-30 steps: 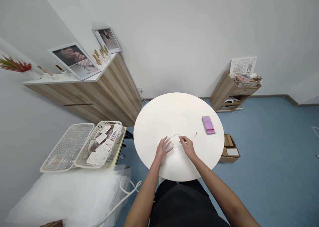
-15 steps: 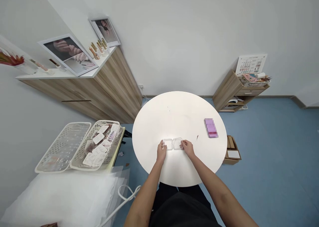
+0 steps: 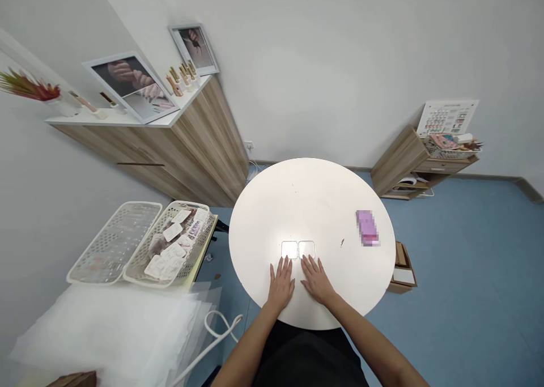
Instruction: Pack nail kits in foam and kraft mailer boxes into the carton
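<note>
Clear plastic made the little case. It lay opened out flat, its two square halves side by side with the insides up. I think it lay that way so both halves could be seen at once. On the near side of the case, a bit to its left, the left hand rested palm down. Its grip was open and held nothing, and the fingertips stopped just short of the case. On the near side and a bit to the right, the right hand rested the same way, its grip open and empty too. They looked like hands at rest.

The case sat near the person's edge of a round white surface. Far left of the case, off the surface, stood a white basket that looked nearly bare and a second basket full of small packets. Behind the case and to its left stood a wooden cabinet with framed pictures on top. Right of the case lay a pink thing, too blurred to name. Further right, a cardboard box sat on the blue floor, and a small wooden shelf stood by the wall.
</note>
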Tool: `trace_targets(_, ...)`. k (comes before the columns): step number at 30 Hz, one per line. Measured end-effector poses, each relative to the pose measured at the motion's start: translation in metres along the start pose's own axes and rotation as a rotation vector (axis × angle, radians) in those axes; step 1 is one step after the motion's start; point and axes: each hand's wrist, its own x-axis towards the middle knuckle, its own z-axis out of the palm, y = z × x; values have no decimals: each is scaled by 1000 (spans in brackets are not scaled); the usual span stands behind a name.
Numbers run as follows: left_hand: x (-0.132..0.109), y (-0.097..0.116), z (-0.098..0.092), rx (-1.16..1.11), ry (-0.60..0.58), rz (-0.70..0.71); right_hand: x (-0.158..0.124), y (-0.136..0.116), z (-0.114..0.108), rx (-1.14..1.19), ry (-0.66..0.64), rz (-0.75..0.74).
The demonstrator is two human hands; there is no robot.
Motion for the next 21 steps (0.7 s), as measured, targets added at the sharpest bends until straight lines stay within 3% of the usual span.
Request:
trace_targets(3, 9, -1, 5, 32, -13, -42, 7, 2, 6, -56, -31, 42)
trace_targets(7, 40, 2, 5, 12, -52, -93, 29, 20, -1, -73, -72, 75)
trace_targets(14, 80, 0, -13, -74, -191, -120, 68, 39, -18, -134, -186, 180)
trace_targets(17, 76, -12, -32, -121, -109, -120, 84, 31, -26, -148, -160, 171)
trace_targets(21, 52, -47, -74, -213, 179, -196, 118, 0, -33, -133, -96, 89)
